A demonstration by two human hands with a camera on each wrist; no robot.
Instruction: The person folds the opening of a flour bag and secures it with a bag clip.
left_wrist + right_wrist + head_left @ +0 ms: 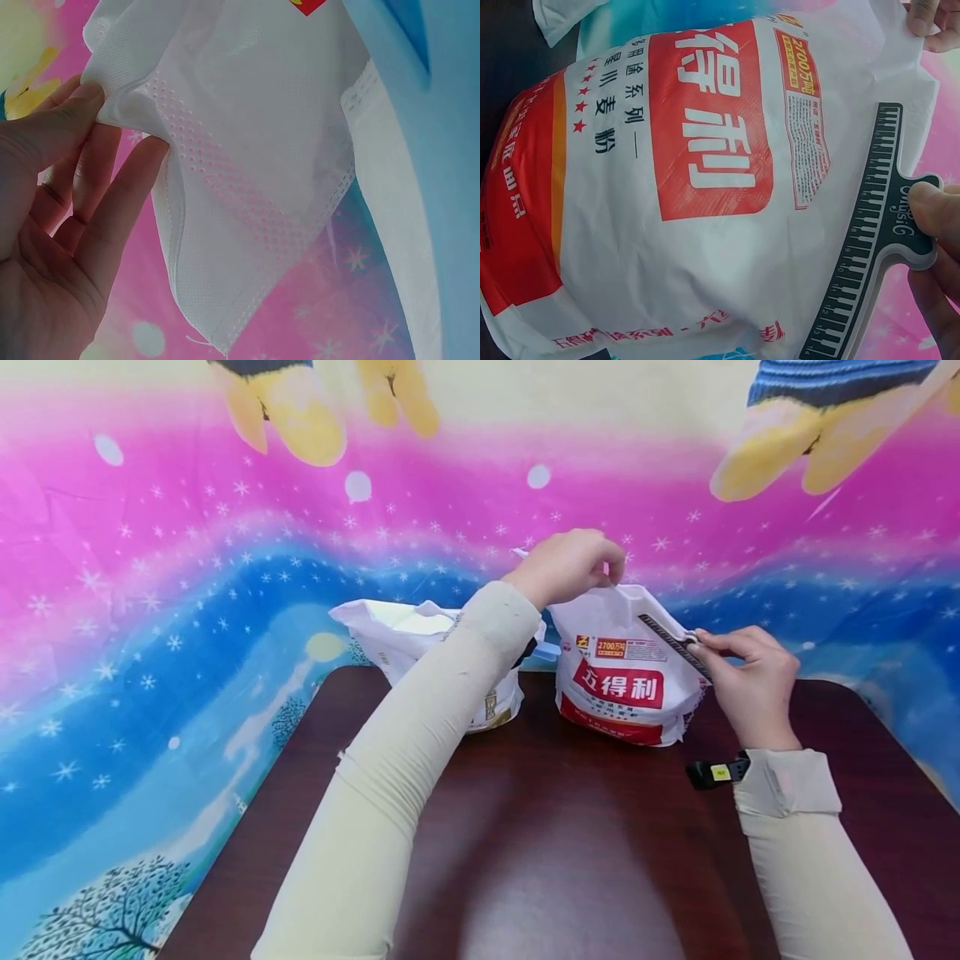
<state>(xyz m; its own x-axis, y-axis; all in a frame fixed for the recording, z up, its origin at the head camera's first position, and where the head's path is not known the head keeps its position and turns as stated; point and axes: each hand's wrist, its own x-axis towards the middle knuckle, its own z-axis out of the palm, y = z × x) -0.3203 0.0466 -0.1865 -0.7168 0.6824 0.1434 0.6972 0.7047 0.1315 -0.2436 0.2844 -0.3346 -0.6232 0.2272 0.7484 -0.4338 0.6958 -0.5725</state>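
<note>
A: Where is the flour bag?

B: The white flour bag (622, 681) with the red label stands upright on the dark brown table (570, 852), toward its far edge and a little right of the middle. Its top is gathered up and flattened.

A: What is the left hand doing?

B: The left hand (567, 564) is raised over the bag's top left corner. Its grip is narrow, thumb and fingertips pinching the dotted seam of the bag; the left wrist view shows the thumb pressed on the folded edge with the other fingers (120, 202) behind the white material.

A: And the right hand?

B: The right hand (750, 681) sits just beside the bag's upper right edge. It pinches the tab of a black sealing clip (874, 247) printed with piano keys. The clip lies slanted along the bag's top right side, touching it. Whether it clamps the bag or only lies against it, I cannot tell.

A: Anything else on the table?

B: A second white bag (420, 652) stands left of the first, partly hidden behind the left forearm, its top open. A bright pink and blue cloth (150, 610) with stars hangs behind the table
</note>
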